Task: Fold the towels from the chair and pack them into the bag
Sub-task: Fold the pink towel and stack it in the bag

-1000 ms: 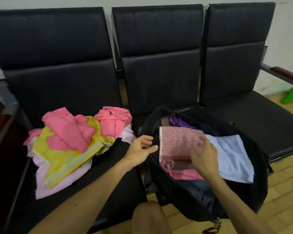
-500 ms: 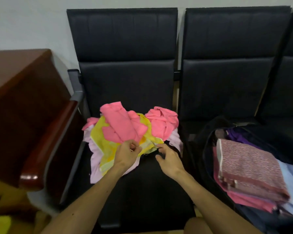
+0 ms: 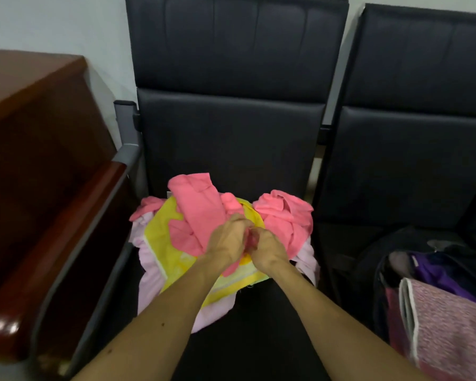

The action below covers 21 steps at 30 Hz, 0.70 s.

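Observation:
A heap of unfolded towels lies on the black chair seat (image 3: 248, 334): a pink towel (image 3: 195, 207) on top, a yellow towel (image 3: 162, 232) under it, a pale lilac towel (image 3: 149, 281) at the bottom, and another pink towel (image 3: 286, 215) bunched at the right. My left hand (image 3: 226, 240) and my right hand (image 3: 267, 248) meet over the middle of the heap, both pinching an edge of the top pink towel. At the right edge stands the open black bag (image 3: 368, 265), holding a folded speckled pink towel (image 3: 451, 328) and purple cloth (image 3: 434, 276).
A dark wooden cabinet (image 3: 39, 133) stands to the left, with the chair's wooden armrest (image 3: 58, 243) beside it. A second black chair (image 3: 412, 133) joins on the right, and the bag sits on its seat. A pale wall lies behind.
The view has swung left from the bag to the towel heap. My right hand left the folded towel in the bag, and both hands have closed together on the top pink towel.

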### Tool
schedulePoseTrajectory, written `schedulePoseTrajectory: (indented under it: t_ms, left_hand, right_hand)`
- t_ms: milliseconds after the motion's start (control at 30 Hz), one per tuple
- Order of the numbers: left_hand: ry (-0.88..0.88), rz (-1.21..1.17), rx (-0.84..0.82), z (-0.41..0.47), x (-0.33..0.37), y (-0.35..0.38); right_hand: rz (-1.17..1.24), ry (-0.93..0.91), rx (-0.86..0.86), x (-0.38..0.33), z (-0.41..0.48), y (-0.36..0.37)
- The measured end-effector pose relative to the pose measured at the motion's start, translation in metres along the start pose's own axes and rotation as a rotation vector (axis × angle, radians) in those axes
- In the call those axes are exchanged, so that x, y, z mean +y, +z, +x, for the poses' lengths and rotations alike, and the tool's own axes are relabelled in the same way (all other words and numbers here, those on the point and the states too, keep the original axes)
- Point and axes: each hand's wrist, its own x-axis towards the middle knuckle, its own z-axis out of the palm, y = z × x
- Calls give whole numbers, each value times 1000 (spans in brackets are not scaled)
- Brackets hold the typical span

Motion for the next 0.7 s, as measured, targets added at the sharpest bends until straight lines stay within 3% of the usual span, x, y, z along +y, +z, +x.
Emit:
schedulePoseTrajectory:
  t_ms: [300,467,700]
  left_hand:
    - [17,382,-90,-16,7,-6]
    - [54,272,-103,-42,11,-30]
    - [253,251,121,-92,53,-117]
  right_hand:
    - [-18,-13,-81,11,-4,4]
    - [-25,-94,-71,-2,-31,-10]
    - [-7,-298,138,-57,-93,-72]
